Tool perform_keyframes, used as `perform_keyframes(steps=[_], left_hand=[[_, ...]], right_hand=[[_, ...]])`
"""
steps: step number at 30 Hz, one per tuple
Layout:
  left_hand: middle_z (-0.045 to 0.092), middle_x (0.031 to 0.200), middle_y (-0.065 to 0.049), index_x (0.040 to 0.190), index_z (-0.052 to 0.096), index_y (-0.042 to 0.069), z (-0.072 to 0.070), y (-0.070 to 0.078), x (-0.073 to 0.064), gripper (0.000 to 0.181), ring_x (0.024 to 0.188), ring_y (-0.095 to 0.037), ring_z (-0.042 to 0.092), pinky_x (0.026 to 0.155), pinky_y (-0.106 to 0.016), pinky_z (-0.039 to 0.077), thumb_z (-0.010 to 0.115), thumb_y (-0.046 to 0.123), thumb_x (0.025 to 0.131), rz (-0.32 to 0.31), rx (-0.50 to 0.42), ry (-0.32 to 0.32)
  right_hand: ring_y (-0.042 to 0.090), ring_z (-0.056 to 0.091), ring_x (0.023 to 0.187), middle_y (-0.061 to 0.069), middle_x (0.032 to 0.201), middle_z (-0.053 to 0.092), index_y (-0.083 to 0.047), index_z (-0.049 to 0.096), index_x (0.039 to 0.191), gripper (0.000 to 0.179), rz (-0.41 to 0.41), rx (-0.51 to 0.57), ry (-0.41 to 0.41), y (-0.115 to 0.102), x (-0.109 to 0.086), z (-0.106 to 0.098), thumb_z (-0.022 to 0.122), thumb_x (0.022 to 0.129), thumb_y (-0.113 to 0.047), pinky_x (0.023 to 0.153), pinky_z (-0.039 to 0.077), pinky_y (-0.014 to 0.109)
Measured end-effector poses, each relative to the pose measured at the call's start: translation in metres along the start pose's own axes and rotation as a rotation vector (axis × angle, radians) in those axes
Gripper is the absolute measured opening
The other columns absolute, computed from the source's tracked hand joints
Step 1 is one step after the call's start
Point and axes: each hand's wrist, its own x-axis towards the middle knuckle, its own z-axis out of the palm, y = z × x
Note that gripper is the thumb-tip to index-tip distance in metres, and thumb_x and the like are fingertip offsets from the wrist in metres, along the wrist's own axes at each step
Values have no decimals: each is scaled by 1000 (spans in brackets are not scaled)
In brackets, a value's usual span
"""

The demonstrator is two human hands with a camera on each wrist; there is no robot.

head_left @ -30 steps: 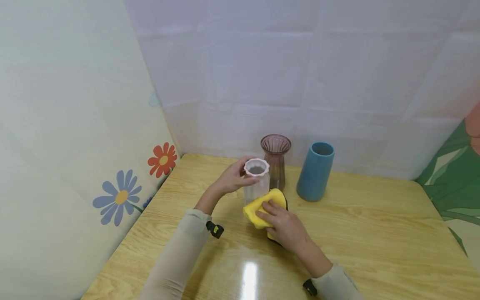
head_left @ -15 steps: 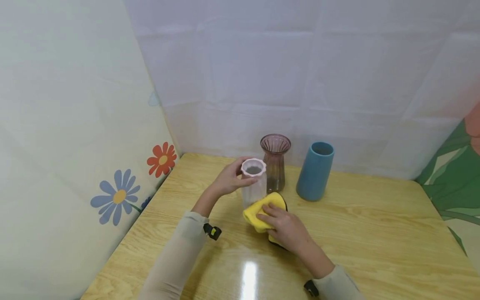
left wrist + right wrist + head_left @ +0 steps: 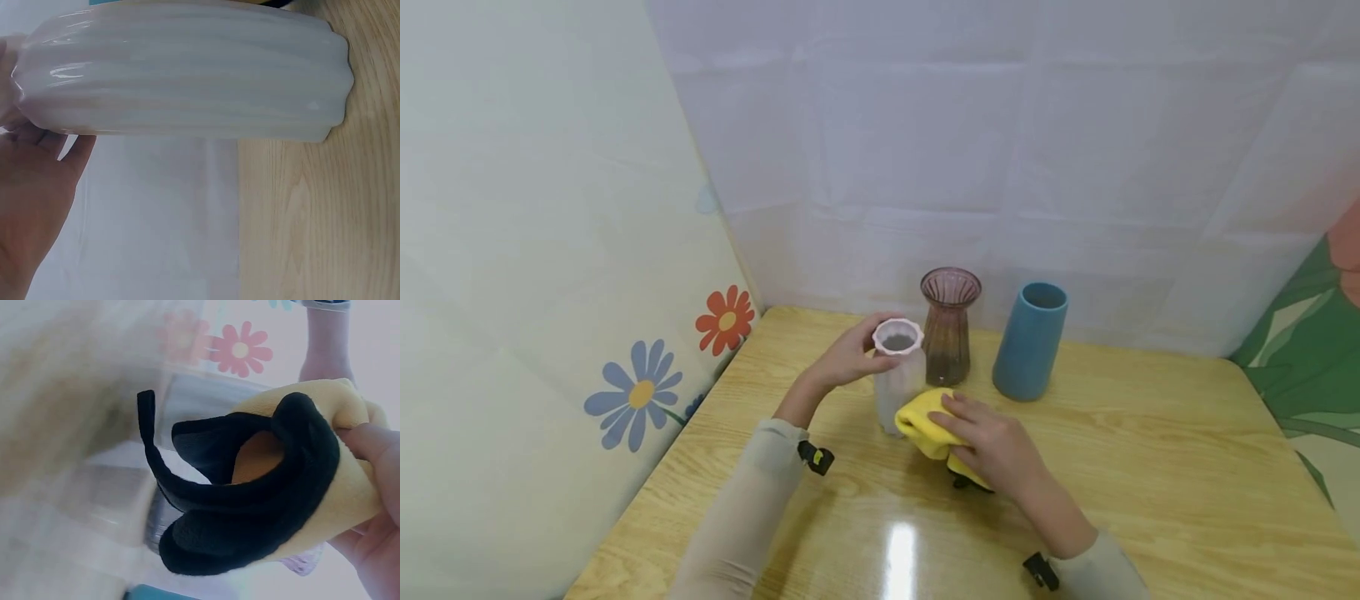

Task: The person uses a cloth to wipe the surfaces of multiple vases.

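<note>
Near and left of the purple vase [image 3: 947, 346] and blue vase [image 3: 1030, 350], the white vase [image 3: 900, 387] was gripped around its top by the left hand [image 3: 850, 354], seemingly so its lower side was accessible to the yellow cloth [image 3: 925, 423] bunched in the right hand [image 3: 996, 446].

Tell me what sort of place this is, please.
It looks like a small set-up corner, perhaps made for filming, though I can't be sure. A wood-grain table stands before a pale backdrop with fold creases, and a side covering on the left is printed with large flowers.
</note>
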Motion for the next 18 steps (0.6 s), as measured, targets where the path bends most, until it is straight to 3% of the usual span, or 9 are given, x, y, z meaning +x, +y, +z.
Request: perform_keyframes(steps=[4,12,15,18], left_hand=[[54,137,-17,147,40,2,-5,2,-1,66,125,-30,55,107,-49,45,71,6,88,-10,-42,-39],[48,147,-18,157,33,11,-11,5,6,76,133,-32,48,110,-55,41,65,19,89,-70,-116,-169],[40,154,-18,162,23,18,-10,7,6,85,137,-34,45,110,-58,40,65,21,88,-102,-129,-178],[39,155,-15,163,19,22,-9,10,3,87,138,-32,43,113,-57,37,63,21,89,-138,-144,-144]], right_hand=[[35,69,111,17,124,70,-11,74,119,57,-32,15,77,0,11,-11,90,65,-4,80,61,42],[37,66,117,18,128,68,-11,72,124,56,-68,-2,175,-3,35,-27,88,71,-5,89,58,45],[37,65,119,17,128,68,-12,71,125,55,-83,-44,193,-3,42,-26,87,73,-8,87,59,46],[38,65,119,17,128,69,-12,71,125,56,-96,-86,208,-1,45,-18,88,72,-7,83,60,46]])
